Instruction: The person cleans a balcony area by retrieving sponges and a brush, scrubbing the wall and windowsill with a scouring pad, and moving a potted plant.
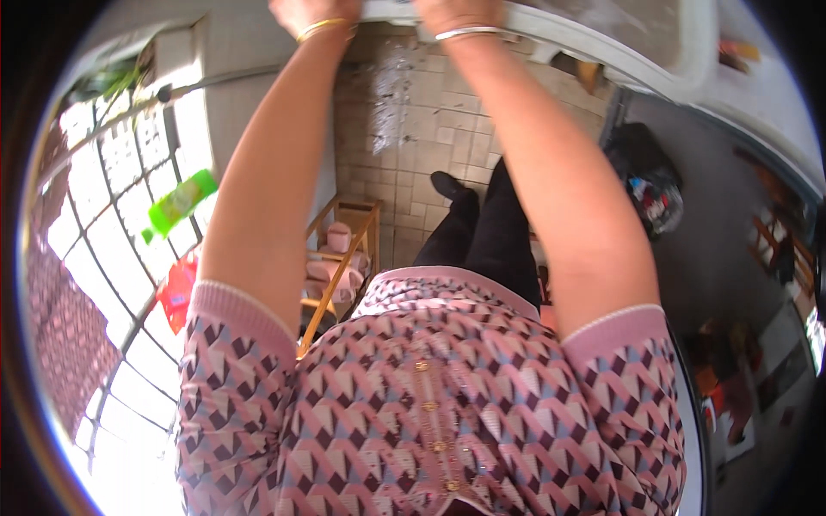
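Observation:
Both of my arms reach up to the top of the view, where the fingers are cut off by the picture's edge. My left hand (316,14), with a gold-coloured bracelet at the wrist, is by the near edge of a white frame (548,29). Beside it, my right hand (461,14), with a silver-coloured bangle, overlaps that same edge. A greyish panel (613,26) fills the frame, which runs off to the right. Whether either hand grips the frame cannot be seen.
On the left, a green bottle (182,201) and a red bag (179,293) are by a barred window (122,200). A wooden rack (348,216) holds pink items. Light tiles (419,193) cover the floor below. A black plastic bag (642,151) is at right, near a dark doorway (703,187).

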`<move>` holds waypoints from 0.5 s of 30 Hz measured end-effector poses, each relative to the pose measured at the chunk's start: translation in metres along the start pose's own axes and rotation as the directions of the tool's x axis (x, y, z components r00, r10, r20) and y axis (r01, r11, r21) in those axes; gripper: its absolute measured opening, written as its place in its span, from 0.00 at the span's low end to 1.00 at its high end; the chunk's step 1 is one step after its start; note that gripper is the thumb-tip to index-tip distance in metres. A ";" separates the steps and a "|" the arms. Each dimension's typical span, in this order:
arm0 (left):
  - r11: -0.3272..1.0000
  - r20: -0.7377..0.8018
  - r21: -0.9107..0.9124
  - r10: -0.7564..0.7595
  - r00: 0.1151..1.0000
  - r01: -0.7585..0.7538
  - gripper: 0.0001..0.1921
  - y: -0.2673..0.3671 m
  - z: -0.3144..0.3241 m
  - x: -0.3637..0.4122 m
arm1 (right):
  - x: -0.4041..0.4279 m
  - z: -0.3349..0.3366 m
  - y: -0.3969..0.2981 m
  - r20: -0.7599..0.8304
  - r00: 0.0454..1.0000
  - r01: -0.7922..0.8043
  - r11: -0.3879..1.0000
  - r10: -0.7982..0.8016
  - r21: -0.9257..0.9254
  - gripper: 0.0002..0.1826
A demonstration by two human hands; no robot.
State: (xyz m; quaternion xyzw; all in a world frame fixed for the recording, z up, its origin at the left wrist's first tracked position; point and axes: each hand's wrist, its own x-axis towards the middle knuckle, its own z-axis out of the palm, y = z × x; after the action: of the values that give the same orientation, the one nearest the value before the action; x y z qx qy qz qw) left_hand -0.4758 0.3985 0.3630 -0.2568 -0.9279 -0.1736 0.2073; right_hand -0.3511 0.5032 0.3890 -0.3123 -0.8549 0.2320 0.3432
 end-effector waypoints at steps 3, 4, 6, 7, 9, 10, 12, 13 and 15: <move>0.996 -0.038 -0.085 -0.010 0.999 0.007 0.11 0.012 -0.004 0.000 | 0.002 0.008 0.009 -0.081 0.997 0.004 0.997 -0.010 -0.072 0.10; 0.997 -0.031 -0.082 -0.012 0.999 0.009 0.11 0.010 -0.004 0.001 | 0.004 0.009 0.007 -0.076 0.997 -0.008 0.996 0.002 -0.085 0.10; 0.993 0.004 -0.113 0.032 0.999 -0.031 0.12 0.001 -0.007 0.001 | 0.004 0.013 0.005 -0.080 0.997 -0.008 0.994 -0.001 -0.108 0.09; 0.989 0.005 -0.130 0.075 0.997 -0.073 0.13 -0.003 -0.008 0.001 | 0.003 0.015 0.004 -0.087 0.996 0.006 0.993 -0.016 -0.114 0.09; 0.899 -0.094 -0.404 0.144 0.985 -0.170 0.13 -0.018 -0.010 0.003 | 0.003 0.018 0.004 -0.045 0.999 0.009 0.989 -0.016 -0.147 0.09; 0.690 -0.117 -0.712 0.059 0.991 -0.125 0.17 -0.029 -0.012 0.002 | 0.002 0.019 0.004 -0.026 0.999 0.015 0.987 -0.020 -0.159 0.09; 0.301 0.144 -0.932 -0.202 0.969 0.201 0.19 -0.042 -0.024 -0.024 | 0.004 0.024 0.019 -0.008 1.000 0.024 0.982 -0.026 -0.188 0.10; 0.277 0.076 -0.950 -0.239 0.968 0.143 0.18 -0.065 -0.031 -0.043 | 0.004 0.026 0.016 0.008 0.999 0.041 0.984 -0.040 -0.174 0.10; 0.531 0.186 -0.737 -0.435 0.881 0.418 0.11 -0.085 -0.062 -0.096 | 0.009 0.025 0.021 -0.006 1.000 -0.001 0.977 0.000 -0.211 0.10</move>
State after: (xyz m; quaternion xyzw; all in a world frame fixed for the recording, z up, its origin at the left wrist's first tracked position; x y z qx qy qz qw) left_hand -0.4288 0.2643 0.3521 -0.0837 -0.7996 -0.5932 0.0411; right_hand -0.3665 0.5192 0.3635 -0.3479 -0.8736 0.1391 0.3106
